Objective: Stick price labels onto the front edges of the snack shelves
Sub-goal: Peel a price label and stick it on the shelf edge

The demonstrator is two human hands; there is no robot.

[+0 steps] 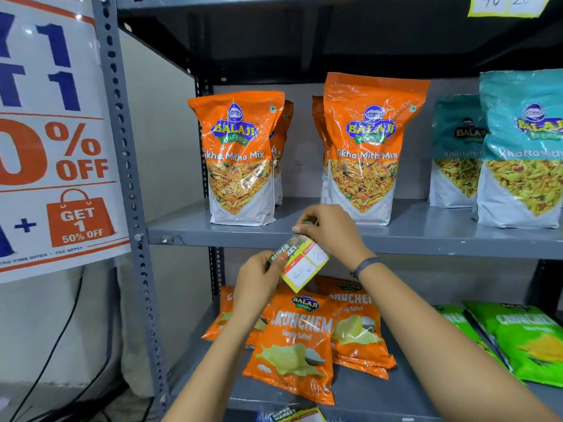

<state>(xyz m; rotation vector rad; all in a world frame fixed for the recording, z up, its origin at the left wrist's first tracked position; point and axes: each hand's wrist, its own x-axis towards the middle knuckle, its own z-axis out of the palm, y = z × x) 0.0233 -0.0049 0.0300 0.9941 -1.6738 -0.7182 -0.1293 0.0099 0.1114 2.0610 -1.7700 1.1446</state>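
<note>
At the bottom edge of the view, another label (297,415) with a green "SUPER MARKET" header lies partly cut off by the frame. Above it, two bare forearms reach up and forward toward a grey metal shelf unit. The left hand (259,280) pinches the lower left end of a price label (300,261), thumb over the green header, fingers curled behind it. The right hand (327,231), with a dark band at the wrist, grips the label's upper end between thumb and fingertips. The label hangs tilted between both hands, just in front of and slightly below the front edge of the middle shelf (426,243); whether it touches that edge cannot be told. It is yellow-bordered with white boxes and handwritten figures that are hard to read. Beneath the hands, on the lower shelf, orange chip bags (297,345) lie flat and overlapping, with green chip bags (518,339) to their right. On the middle shelf stand orange snack-mix pouches (240,156), upright in two rows, and teal pouches (521,147) further right. A yellow label (505,4) is already stuck on the top shelf's edge. A discount poster (54,132) hangs left of the upright post.
</note>
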